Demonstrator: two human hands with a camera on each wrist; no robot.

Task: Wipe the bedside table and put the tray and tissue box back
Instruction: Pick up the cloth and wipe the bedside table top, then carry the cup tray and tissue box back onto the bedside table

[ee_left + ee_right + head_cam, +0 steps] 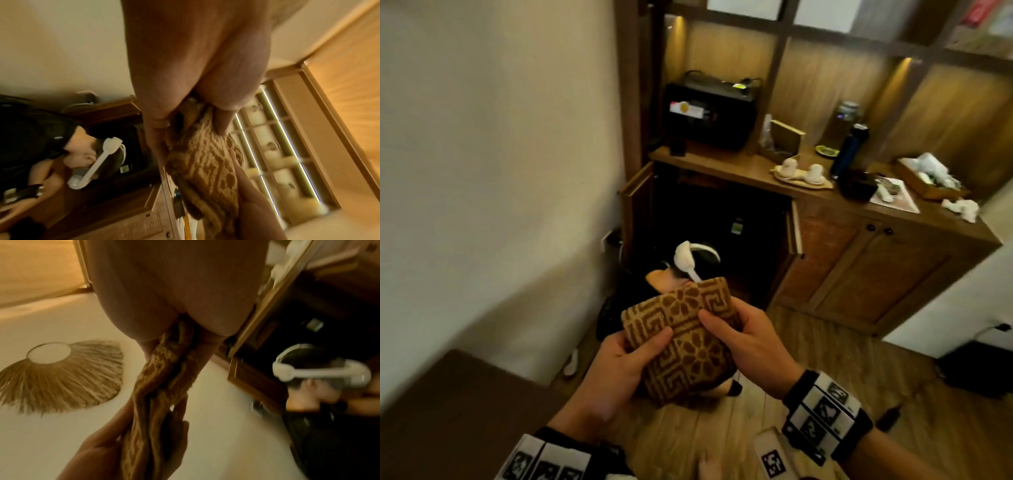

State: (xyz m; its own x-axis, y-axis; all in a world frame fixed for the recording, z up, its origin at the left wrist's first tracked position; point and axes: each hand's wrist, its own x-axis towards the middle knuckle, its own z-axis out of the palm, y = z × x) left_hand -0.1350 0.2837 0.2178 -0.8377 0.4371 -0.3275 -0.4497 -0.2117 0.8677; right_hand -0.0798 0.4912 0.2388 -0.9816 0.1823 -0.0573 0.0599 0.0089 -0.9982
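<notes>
Wood-floored room [825, 394] with cabinet [859, 260] at 2 o'clock, folded patterned cloth [688, 346] at centre, left hand [616, 373] and right hand [750, 346] both gripping it, thumbs on top

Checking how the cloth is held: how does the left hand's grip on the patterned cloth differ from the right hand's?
The left hand holds the near-left part of the patterned cloth, thumb lying across its top face; the right hand holds the far-right part, thumb pressing nearer the middle. The left hand comes in from the lower left, the right from the lower right. Both curl their fingers under the folded cloth, holding it in the air.
</notes>
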